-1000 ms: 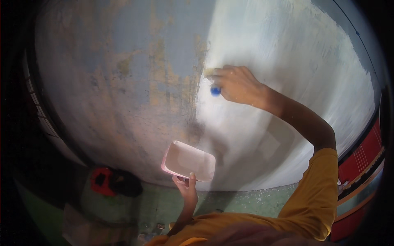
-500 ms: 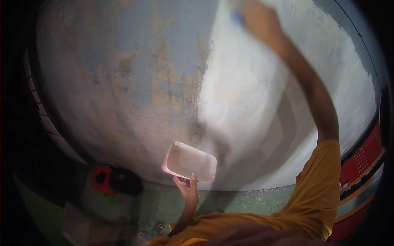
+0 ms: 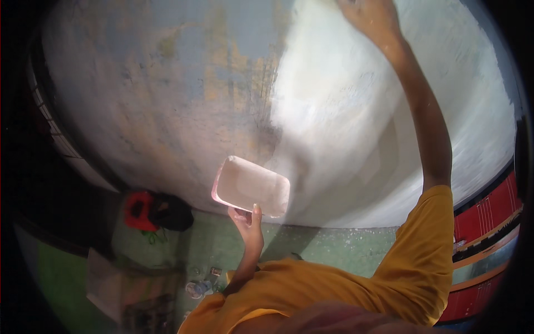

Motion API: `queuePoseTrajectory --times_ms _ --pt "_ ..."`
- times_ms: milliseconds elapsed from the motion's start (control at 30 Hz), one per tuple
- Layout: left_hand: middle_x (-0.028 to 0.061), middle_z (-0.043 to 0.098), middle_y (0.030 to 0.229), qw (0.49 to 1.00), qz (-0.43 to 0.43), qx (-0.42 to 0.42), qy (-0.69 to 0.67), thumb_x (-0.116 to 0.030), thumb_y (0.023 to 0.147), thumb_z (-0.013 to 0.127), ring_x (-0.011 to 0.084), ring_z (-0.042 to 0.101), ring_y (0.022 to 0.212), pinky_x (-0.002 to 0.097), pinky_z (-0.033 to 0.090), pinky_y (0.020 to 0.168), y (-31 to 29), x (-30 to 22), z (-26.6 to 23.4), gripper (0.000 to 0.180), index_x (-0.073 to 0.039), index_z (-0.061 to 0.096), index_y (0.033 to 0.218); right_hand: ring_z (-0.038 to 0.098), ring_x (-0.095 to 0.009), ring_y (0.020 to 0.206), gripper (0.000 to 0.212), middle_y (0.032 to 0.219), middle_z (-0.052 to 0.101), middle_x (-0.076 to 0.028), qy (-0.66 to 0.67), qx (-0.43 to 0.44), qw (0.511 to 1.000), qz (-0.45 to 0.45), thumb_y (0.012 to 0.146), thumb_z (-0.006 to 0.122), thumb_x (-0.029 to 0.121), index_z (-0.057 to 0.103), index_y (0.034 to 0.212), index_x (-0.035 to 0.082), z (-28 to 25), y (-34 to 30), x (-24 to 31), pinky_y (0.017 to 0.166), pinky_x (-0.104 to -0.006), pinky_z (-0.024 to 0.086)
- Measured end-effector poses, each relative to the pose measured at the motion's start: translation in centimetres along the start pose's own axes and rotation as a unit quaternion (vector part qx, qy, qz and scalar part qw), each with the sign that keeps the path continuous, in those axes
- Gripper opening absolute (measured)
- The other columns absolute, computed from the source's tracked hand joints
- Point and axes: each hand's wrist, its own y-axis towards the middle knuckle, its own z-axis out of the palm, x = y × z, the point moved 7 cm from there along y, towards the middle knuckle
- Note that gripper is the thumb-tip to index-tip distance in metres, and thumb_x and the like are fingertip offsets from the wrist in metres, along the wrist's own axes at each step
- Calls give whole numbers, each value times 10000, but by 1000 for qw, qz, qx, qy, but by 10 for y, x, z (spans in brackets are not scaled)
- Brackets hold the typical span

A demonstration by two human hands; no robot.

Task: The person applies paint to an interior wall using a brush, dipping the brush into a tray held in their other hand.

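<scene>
My left hand (image 3: 248, 225) grips the near edge of a rectangular pinkish-white tub (image 3: 226, 181), thumb over the rim and fingers beneath. The tub tilts, showing a whitish inside; how much it holds I cannot tell. My right hand (image 3: 374, 21) is raised high in front of the wall (image 3: 334, 83), partly cut off by the upper edge. Its fingers look curled, but whatever they hold is out of sight. On the wall, a fresh-looking white coat covers the right side, while patchy grey, tan and dull pink (image 3: 172, 83) shows on the left.
At the wall's foot on the left lie a red item (image 3: 140, 211) and a black bag-like bundle (image 3: 173, 212). Small clear containers (image 3: 197, 288) stand on the green floor (image 3: 334, 245) near my left arm. Red panels (image 3: 484, 209) with shelf-like edges are at the right.
The tub and my left hand now appear higher in the view, and more floor shows below. My right hand has shifted slightly right and upward; the blue item seen at it is out of view.
</scene>
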Motion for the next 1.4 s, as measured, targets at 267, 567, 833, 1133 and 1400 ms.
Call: queuePoseTrajectory --times_ms 267,567,833,1133,1400 --pt "40 397 1233 1000 -2 -7 12 -192 926 601 110 461 1027 273 441 815 -3 -3 1 555 -105 254 1350 577 -184 924 488 1044 596 9 -112 61 985 -113 712 613 167 618 1196 108 90 -152 75 653 -334 541" --pt "71 372 1294 999 33 -7 40 -216 911 623 175 439 1155 360 436 917 -1 -14 8 605 -116 242 1370 639 -244 780 239 898 645 -75 288 110 945 108 806 664 149 667 1021 45 98 -288 126 638 -324 531" --pt "70 378 1282 998 35 21 57 -183 904 624 146 436 1103 326 428 869 5 -5 -8 618 -114 230 1375 630 -122 736 237 894 667 -87 496 50 730 468 862 665 87 638 1082 4 28 -328 149 660 -238 495" --pt "87 311 1377 996 32 88 -6 -133 878 633 176 364 1228 352 320 1020 11 12 -12 854 -118 32 1484 659 -162 785 171 903 680 -102 424 62 762 486 822 700 77 663 976 12 44 -364 199 689 -277 509" --pt "133 262 1421 994 -17 104 41 -217 859 668 229 318 1284 412 267 1069 -9 39 -32 897 -64 27 1467 662 -195 671 153 805 672 -96 376 101 780 490 772 721 70 675 912 30 68 -386 220 600 -272 515"
